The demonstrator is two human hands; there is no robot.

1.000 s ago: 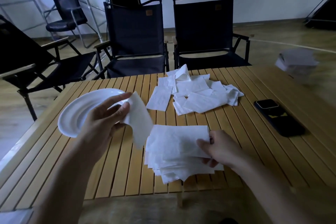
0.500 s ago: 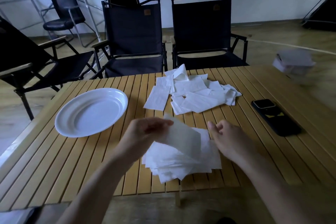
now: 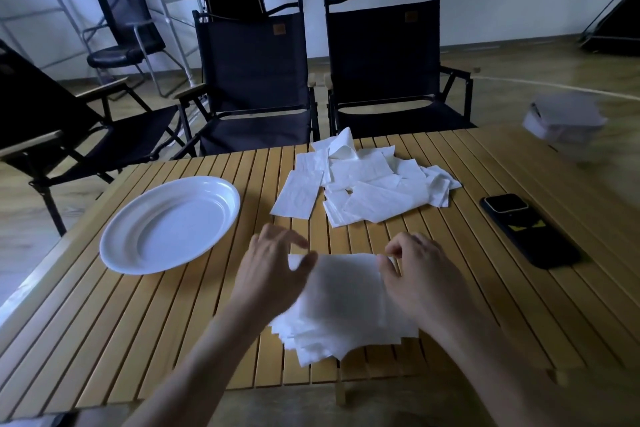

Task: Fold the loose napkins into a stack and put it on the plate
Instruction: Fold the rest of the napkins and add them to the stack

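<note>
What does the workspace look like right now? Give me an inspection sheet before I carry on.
Surface: slatted wooden table.
Job's things: white plate on the left, nothing on it; loose napkins heaped at the far middle; folded stack at the near edge, untidy, not yet on the plate.
Clutter: dark phone lying flat on the right.
Grippers: left hand at the far left corner of the top napkin, grip blurred; right hand pinches its far right corner.
Cables: nothing seen.
Surroundings: dark folding chairs behind the table; blurred pale object at the far right, cannot tell what.
</note>
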